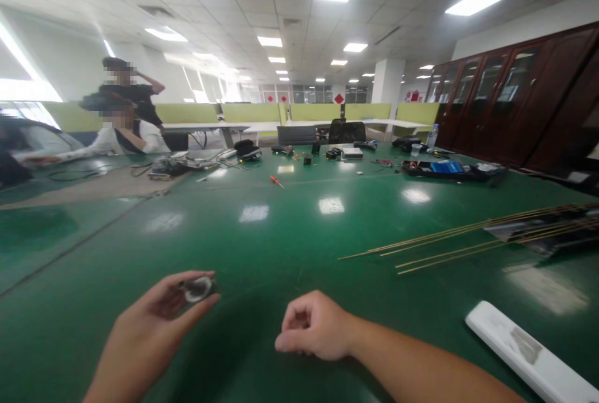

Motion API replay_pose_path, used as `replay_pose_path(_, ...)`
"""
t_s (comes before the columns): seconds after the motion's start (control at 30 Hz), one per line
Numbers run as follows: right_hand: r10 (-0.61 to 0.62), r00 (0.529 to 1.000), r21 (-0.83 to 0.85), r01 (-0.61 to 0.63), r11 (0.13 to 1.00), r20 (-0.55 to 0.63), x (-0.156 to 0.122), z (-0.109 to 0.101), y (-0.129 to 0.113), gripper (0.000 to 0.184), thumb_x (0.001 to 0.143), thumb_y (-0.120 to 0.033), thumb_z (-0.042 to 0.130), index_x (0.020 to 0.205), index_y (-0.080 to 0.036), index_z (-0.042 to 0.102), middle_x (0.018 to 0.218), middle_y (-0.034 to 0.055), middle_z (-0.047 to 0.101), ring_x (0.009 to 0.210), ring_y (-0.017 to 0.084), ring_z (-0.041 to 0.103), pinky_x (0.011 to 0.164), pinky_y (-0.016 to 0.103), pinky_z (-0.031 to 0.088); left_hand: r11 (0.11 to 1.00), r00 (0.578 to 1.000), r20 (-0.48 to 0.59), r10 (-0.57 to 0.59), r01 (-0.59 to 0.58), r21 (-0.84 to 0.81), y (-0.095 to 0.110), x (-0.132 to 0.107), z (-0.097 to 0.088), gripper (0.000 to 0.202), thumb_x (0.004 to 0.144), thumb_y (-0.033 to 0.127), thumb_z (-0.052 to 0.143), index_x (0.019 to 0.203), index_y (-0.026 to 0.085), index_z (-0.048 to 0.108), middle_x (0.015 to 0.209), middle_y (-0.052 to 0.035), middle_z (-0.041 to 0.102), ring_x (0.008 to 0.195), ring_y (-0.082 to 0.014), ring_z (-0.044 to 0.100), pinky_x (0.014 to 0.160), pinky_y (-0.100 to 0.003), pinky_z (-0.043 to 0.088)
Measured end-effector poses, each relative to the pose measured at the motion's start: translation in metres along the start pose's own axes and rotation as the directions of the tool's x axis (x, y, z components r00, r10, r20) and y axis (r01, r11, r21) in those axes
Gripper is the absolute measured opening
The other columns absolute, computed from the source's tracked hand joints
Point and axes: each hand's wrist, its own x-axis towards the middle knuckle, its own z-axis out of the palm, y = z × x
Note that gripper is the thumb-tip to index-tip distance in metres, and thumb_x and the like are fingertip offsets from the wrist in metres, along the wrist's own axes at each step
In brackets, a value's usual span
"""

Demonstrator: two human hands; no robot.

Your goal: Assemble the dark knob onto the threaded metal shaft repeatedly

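Note:
My left hand [154, 319] is closed around a small round object [198, 289], holding it up over the green tabletop between thumb and fingers. The object has a pale, shiny face and a darker rim; its kind is not clear. To the right, my right hand [321, 328] is curled low over the table, with the thumb against the bent fingers. Whatever may be inside those fingers is hidden. The two hands are apart.
Long thin rods [440, 234] lie at the right, beyond a white elongated case [533, 353]. An orange screwdriver [276, 181] lies farther out. Electronic parts and cables [173, 166] line the far side, with a blue-wrapped item [444, 168]. People sit and stand at far left.

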Motion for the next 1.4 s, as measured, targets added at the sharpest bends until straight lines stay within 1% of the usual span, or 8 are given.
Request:
replay_pose_path(0.1,-0.095,0.986,0.062,0.105,0.993,-0.139,0.001,-0.009,0.0,0.046,0.059,-0.049,0.092,0.076,-0.015,0.066,0.058,-0.0058,0.056,0.05,0.008,0.044,0.05,0.022,0.033,0.98,0.987,0.146,0.063,-0.033,-0.198,0.01,0.008,0.045,0.048,0.074,0.053,0.08,0.105,0.018,0.07,0.109,-0.0091,0.078,0.099,-0.0263,0.075,0.091,-0.036,0.061)
replay_pose_path(0.2,-0.107,0.973,0.125,0.134,0.983,-0.206,0.0,-0.017,0.004,0.042,0.07,-0.051,0.083,0.077,-0.016,0.063,0.055,-0.0059,0.054,0.046,0.01,0.048,0.049,0.023,0.034,0.971,0.941,0.245,0.233,-0.209,-0.118,0.009,-0.002,0.069,0.036,0.08,0.042,0.077,0.11,0.022,0.072,0.106,-0.0073,0.077,0.095,-0.0242,0.074,0.087,-0.033,0.06)
replay_pose_path(0.37,-0.115,0.974,0.23,0.159,0.96,-0.193,0.004,-0.015,0.009,0.041,0.073,-0.039,0.079,0.102,-0.015,0.062,0.058,-0.0069,0.056,0.052,0.013,0.056,0.056,0.025,0.041,0.911,0.785,0.485,0.385,-0.409,-0.06,-0.005,-0.029,0.065,0.021,0.085,0.032,0.073,0.104,0.025,0.073,0.096,-0.005,0.076,0.087,-0.0202,0.072,0.079,-0.026,0.057)
replay_pose_path(0.47,-0.098,0.976,0.339,0.16,0.927,-0.193,0.006,-0.011,0.01,0.041,0.083,-0.052,0.063,0.099,-0.015,0.061,0.062,-0.0023,0.059,0.05,0.014,0.056,0.054,0.027,0.043,0.909,0.744,0.551,0.377,-0.412,-0.066,-0.007,-0.029,0.064,0.017,0.088,0.031,0.07,0.104,0.023,0.072,0.093,-0.0058,0.074,0.084,-0.0193,0.069,0.077,-0.026,0.054)
replay_pose_path(0.63,-0.2,0.918,0.137,0.26,0.956,-0.343,-0.004,-0.006,0.004,0.047,0.096,-0.058,0.046,0.096,-0.015,0.064,0.073,0.0012,0.058,0.059,0.014,0.053,0.057,0.027,0.043,0.906,0.744,0.536,0.4,-0.409,-0.108,-0.011,-0.024,0.07,0.024,0.089,0.032,0.071,0.112,0.025,0.071,0.096,-0.0044,0.072,0.086,-0.0184,0.067,0.078,-0.027,0.052)
replay_pose_path(0.8,-0.296,0.929,-0.211,0.251,0.945,-0.222,-0.017,0.0,-0.006,0.033,0.075,-0.025,0.075,0.106,-0.019,0.065,0.087,-0.0005,0.061,0.072,0.015,0.056,0.067,0.026,0.043,0.905,0.74,0.525,0.421,-0.385,-0.183,-0.015,-0.025,0.072,0.029,0.091,0.033,0.067,0.12,0.029,0.069,0.1,-0.0032,0.071,0.088,-0.0178,0.067,0.078,-0.026,0.052)
replay_pose_path(1.1,-0.214,0.916,-0.339,0.093,0.936,-0.34,-0.006,0.001,0.011,0.038,0.073,-0.007,0.064,0.108,-0.022,0.064,0.083,-0.0019,0.063,0.064,0.013,0.053,0.061,0.026,0.042,0.96,0.915,0.296,0.275,-0.276,-0.039,-0.024,-0.02,0.077,0.025,0.077,0.03,0.08,0.101,0.025,0.073,0.093,-0.0012,0.076,0.085,-0.0196,0.072,0.08,-0.027,0.055)
replay_pose_path(1.4,-0.256,0.907,-0.32,0.146,0.936,-0.335,-0.008,0.003,0.004,0.031,0.078,-0.007,0.063,0.105,-0.023,0.068,0.094,0.0002,0.065,0.072,0.014,0.057,0.065,0.025,0.045,0.944,0.878,0.347,0.329,-0.305,-0.123,-0.019,-0.019,0.081,0.022,0.078,0.029,0.08,0.098,0.024,0.073,0.091,-0.0015,0.075,0.083,-0.018,0.072,0.076,-0.026,0.055)
